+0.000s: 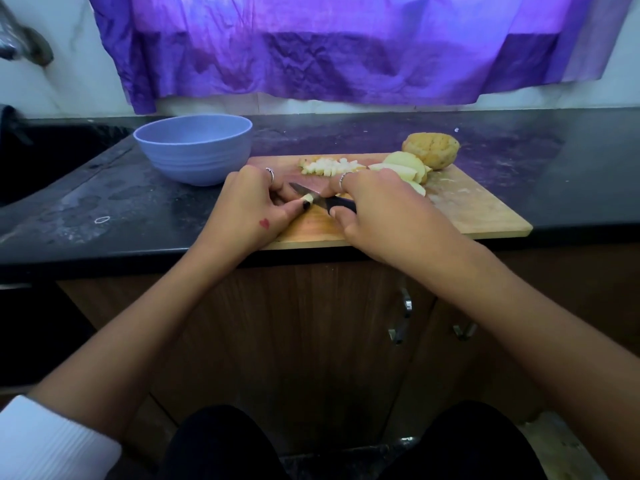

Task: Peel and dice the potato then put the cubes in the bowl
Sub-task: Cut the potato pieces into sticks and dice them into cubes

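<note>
— Gripping the knife (320, 199) w/ right hand (377, 209)?
— Yep. Left hand (249, 209) pinches a potato bit (308, 199) on the board (478, 209). Cubes (329, 167) piled at back, bowl (194, 148) just left.

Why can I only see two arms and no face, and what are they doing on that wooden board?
The camera sits on the person's head, looking down, so you see only their arms. The right hand grips a small black-handled knife. The left hand pinches a little pale potato piece against the blade. On the rectangular wooden cutting board lie a pile of pale potato cubes, peeled potato slices and a brown chunk with its skin still on. A round light-blue bowl waits on the black countertop.
</note>
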A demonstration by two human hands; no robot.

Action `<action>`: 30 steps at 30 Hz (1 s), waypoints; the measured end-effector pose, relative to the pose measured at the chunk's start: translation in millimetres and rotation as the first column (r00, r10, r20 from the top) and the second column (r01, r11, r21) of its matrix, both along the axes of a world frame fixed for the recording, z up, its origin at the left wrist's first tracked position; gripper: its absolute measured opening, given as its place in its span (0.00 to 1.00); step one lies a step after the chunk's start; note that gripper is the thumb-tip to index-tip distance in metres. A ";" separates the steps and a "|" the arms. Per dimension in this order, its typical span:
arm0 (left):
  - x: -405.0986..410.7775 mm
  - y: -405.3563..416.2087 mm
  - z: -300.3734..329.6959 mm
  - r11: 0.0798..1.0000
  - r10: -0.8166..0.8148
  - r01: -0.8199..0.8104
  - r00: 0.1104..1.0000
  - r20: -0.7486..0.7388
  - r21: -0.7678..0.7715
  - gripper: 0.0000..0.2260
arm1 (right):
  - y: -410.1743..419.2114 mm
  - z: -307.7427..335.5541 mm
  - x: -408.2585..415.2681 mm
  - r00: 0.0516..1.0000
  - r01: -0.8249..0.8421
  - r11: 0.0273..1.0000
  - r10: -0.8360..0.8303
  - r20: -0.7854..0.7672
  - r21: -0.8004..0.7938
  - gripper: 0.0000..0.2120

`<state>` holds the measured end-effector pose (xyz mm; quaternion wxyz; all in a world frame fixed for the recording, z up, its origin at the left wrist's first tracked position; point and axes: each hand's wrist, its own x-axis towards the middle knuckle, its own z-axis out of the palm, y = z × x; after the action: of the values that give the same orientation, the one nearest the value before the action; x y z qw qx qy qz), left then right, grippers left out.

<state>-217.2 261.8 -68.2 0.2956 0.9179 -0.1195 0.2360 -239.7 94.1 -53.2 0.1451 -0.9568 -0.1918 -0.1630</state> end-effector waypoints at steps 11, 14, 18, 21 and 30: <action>-6.6 -0.2 3.1 0.999 -0.023 0.023 1.000 0.000 0.023 0.04 | -7.6 4.3 -24.1 0.998 -0.016 0.996 0.010 0.057 0.092 0.16; -7.2 1.3 3.1 0.999 -0.052 0.052 0.999 -0.002 0.015 0.04 | -3.8 2.5 -24.7 0.999 0.009 0.998 -0.012 0.050 0.055 0.15; -4.6 3.4 1.1 0.998 -0.065 0.065 0.998 -0.002 0.014 0.04 | -0.7 1.4 -25.9 0.998 0.027 0.996 -0.031 0.045 0.085 0.15; -2.0 5.0 0.5 0.998 -0.064 0.064 0.998 -0.003 0.016 0.04 | 4.1 2.1 -23.6 0.998 0.023 0.998 -0.025 0.051 0.055 0.14; 1.1 4.2 -2.0 1.000 -0.016 0.016 1.000 -0.002 0.008 0.05 | 16.2 1.9 -11.4 0.999 0.032 0.998 -0.029 0.044 -0.054 0.15</action>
<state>-216.1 266.0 -70.3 0.2941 0.9183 -0.1272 0.2323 -251.1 110.3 -51.2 0.1124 -0.9595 -0.1846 -0.1804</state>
